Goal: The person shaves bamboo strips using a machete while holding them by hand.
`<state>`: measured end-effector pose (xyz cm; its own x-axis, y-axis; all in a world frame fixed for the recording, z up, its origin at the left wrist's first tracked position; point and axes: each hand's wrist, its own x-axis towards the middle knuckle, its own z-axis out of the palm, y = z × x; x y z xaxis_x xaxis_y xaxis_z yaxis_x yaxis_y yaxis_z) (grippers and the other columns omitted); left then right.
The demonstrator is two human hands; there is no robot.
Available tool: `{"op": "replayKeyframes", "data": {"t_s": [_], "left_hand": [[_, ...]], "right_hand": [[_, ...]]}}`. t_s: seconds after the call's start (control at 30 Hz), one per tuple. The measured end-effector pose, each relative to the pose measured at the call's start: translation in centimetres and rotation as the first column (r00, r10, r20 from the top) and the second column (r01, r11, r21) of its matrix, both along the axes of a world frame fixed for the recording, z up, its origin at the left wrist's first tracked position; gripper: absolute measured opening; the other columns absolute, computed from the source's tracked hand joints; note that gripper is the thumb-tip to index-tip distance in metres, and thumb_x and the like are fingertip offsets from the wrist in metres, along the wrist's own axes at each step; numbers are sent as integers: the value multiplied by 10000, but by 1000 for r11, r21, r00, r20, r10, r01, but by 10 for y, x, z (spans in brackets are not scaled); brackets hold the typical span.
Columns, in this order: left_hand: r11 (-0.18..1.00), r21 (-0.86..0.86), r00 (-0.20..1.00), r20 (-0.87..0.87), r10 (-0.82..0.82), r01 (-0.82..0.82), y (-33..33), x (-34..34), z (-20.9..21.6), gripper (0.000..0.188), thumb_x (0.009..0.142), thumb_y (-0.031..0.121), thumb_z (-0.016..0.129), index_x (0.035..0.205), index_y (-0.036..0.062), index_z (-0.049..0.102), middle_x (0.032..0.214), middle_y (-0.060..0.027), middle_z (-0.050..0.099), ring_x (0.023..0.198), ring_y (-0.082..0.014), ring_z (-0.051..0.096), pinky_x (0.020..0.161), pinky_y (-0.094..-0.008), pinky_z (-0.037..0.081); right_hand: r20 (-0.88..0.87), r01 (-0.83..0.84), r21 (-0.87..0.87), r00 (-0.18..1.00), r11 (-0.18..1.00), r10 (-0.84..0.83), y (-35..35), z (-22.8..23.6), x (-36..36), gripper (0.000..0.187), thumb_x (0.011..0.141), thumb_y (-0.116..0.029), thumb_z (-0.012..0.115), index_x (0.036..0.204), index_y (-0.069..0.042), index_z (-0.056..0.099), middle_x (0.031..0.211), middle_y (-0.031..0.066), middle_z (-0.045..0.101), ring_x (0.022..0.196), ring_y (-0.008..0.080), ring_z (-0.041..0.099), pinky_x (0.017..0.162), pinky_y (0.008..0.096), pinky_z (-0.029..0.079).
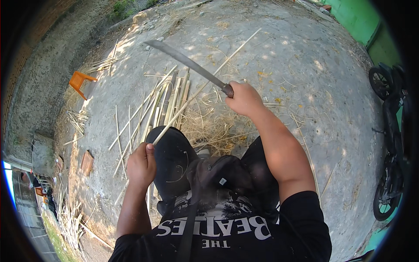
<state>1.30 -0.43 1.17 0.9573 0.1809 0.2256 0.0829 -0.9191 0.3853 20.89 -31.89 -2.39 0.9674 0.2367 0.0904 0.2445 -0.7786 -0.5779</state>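
My right hand [242, 98] is wrapped round the handle of a machete [187, 62], whose long, slightly curved blade points up and to the left. Closed on the near end of a thin, pale bamboo strip [209, 81] is my left hand [141, 165], resting beside my left knee. The strip slants away to the upper right and passes by the machete blade near its handle; whether the two touch I cannot tell. Beyond my left knee lies a bundle of split bamboo strips [176, 98] on the ground. Curly shavings [214, 126] are heaped between and in front of my knees.
An orange plastic chair [80, 83] stands at the far left. More bamboo strips lie in piles [70, 225] along the left side. A brick-like block [87, 163] sits on the concrete ground [314, 87]. At the right, a black motorcycle [390, 144] is parked by a green wall [352, 17].
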Motion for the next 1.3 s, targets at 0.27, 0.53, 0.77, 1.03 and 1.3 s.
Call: {"op": "replayKeyframes", "data": {"t_s": [0.27, 0.53, 0.77, 1.03, 1.3], "left_hand": [[997, -48, 997, 61, -54, 57, -8, 8, 0, 283, 1052, 250, 545, 926, 17, 643, 743, -223, 653, 685, -441, 645, 606, -491, 478], [991, -75, 993, 52, -105, 108, -6, 7, -6, 244, 1043, 223, 567, 947, 16, 651, 739, -207, 654, 667, -426, 645, 596, -472, 481], [993, -104, 998, 7, -60, 61, 10, -5, -4, 251, 1043, 215, 567, 950, 4, 665, 738, -214, 657, 669, -406, 654, 608, -452, 491], [972, -231, 998, -36, -57, 47, 1, -3, -8, 285, 1056, 224, 553, 945, -14, 663, 720, -193, 650, 639, -340, 646, 609, -409, 481], [968, -245, 999, 11, -48, 49, 7, -1, -3, 298, 1069, 232, 533, 969, -21, 656, 687, -169, 617, 612, -254, 606, 606, -378, 468]], "right_hand": [[165, -239, -119, 952, 964, 257, 5, -8, -3, 186, 760, -215, 715, 885, -114, 620, 742, 141, 662, 764, 389, 677, 665, 510, 518], [237, -333, -166, 900, 928, 365, 26, -5, -20, 214, 779, -234, 740, 938, -130, 640, 789, 102, 692, 791, 358, 702, 686, 499, 537], [78, 49, -43, 996, 998, -46, -17, -8, 20, 167, 791, -182, 694, 877, -70, 606, 731, 165, 658, 729, 398, 663, 645, 519, 499], [227, -201, -72, 950, 977, 212, 21, -3, -15, 185, 771, -185, 716, 880, -74, 616, 717, 152, 649, 725, 399, 661, 649, 521, 498], [220, -195, -149, 949, 969, 225, -5, -7, 5, 210, 773, -222, 736, 929, -131, 628, 762, 130, 668, 752, 378, 676, 657, 508, 515]]}}
